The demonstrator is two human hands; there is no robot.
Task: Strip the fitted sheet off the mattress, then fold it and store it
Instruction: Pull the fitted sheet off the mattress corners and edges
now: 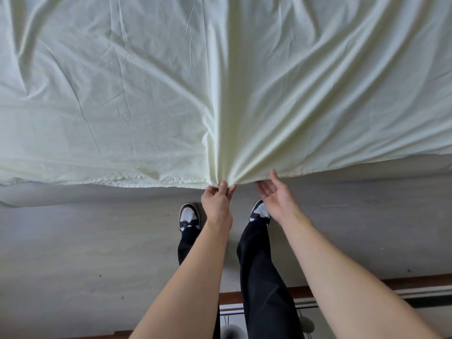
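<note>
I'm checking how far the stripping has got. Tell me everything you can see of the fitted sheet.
The fitted sheet is pale cream, thin woven-looking fabric, creased all over and spread across the top of the view. Its near hem hangs loose over the grey floor. Folds fan out from one bunched point on that hem, where the left hand pinches it. The right hand is open, fingertips at or just under the hem. The mattress is hidden.

The sheet [220, 81] runs off three edges — the mattress beneath seems wholly covered.
</note>
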